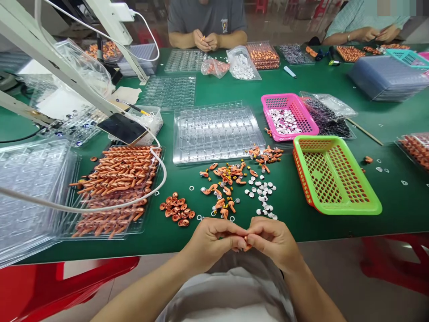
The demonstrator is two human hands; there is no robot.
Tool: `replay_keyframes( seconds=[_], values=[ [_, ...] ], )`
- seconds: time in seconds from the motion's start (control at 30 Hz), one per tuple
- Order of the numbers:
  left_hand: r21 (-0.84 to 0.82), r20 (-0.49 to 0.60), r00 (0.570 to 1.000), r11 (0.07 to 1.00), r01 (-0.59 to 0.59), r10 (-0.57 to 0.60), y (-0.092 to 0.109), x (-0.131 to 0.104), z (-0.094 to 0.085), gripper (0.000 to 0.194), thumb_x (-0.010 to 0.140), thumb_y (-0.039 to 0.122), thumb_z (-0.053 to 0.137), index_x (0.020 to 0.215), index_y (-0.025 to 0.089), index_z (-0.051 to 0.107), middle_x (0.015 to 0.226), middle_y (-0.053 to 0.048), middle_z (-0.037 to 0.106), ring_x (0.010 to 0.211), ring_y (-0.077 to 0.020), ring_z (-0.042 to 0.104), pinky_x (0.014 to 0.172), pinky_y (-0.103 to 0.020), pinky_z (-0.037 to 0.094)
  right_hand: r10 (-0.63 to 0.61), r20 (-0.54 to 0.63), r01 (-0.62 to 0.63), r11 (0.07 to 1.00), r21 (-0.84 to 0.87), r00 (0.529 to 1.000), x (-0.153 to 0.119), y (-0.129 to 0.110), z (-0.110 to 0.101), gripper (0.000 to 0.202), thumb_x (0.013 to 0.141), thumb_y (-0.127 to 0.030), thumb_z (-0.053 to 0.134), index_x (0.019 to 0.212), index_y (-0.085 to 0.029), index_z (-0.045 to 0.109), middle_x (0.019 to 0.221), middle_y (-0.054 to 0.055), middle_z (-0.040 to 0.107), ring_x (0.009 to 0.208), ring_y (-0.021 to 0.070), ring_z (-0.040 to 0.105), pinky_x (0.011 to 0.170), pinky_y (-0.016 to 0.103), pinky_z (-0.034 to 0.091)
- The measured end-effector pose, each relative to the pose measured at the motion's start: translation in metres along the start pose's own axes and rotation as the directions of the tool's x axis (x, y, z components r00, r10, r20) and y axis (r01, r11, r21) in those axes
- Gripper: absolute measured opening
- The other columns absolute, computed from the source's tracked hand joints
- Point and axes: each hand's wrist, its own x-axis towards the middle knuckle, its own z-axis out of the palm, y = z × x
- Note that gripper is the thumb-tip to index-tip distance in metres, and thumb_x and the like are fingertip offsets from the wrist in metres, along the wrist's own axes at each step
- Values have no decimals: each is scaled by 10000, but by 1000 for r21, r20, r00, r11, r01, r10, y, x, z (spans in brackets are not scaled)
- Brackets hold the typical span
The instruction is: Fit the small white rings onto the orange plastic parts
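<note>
My left hand (214, 239) and my right hand (275, 241) meet at the table's front edge, above my lap. Both are closed, fingertips pinching a small copper-coloured part (247, 246) between them; fingers cover most of it. Just beyond lie loose orange, curved pieces with yellow bits (231, 172). Small white round caps (264, 190) are scattered to their right. On the left sits a heap of copper-coloured cups (177, 209), with a few thin white rings (191, 188) nearby.
Copper-coloured curved tubes (127, 167) fill trays at left, crossed by a white cable (164, 172). A transparent tray (217, 134), pink basket (291, 134) of white pieces and green basket (338, 208) stand beyond. A phone (122, 128) lies left. Two people work across the table.
</note>
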Motion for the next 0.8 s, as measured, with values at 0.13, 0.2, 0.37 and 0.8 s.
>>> replay_keyframes(
  seconds=[0.13,0.2,0.37,0.8],
  values=[
    [178,-9,998,982,-63,65,11,-1,6,160,762,207,739,907,192,806,795,-55,791,718,-193,731,693,-265,583,31,-52,-21,983,185,998,3,12,0,183,836,-380,719,782,-206,732,718,14,587,634,143,578,566,260,505],
    [274,12,994,956,-108,109,14,-1,6,180,793,192,707,943,216,803,819,-40,793,743,-186,732,704,-247,571,28,-44,-17,973,228,999,4,18,0,160,839,-365,719,796,-211,731,739,13,577,626,135,563,546,252,494],
    [343,22,990,929,-138,138,14,-2,4,181,830,213,677,966,225,795,823,-32,792,740,-177,727,708,-238,557,10,-43,-2,986,166,999,5,21,-1,198,853,-400,692,809,-208,709,737,15,553,648,149,547,531,254,475],
    [-85,-57,998,996,6,-11,2,3,-3,259,767,346,773,903,132,719,839,-69,744,710,-150,672,707,-274,560,-93,-75,86,992,-95,993,4,6,8,102,923,-307,585,998,-250,626,1019,51,550,948,196,552,800,320,496]
  ],
)
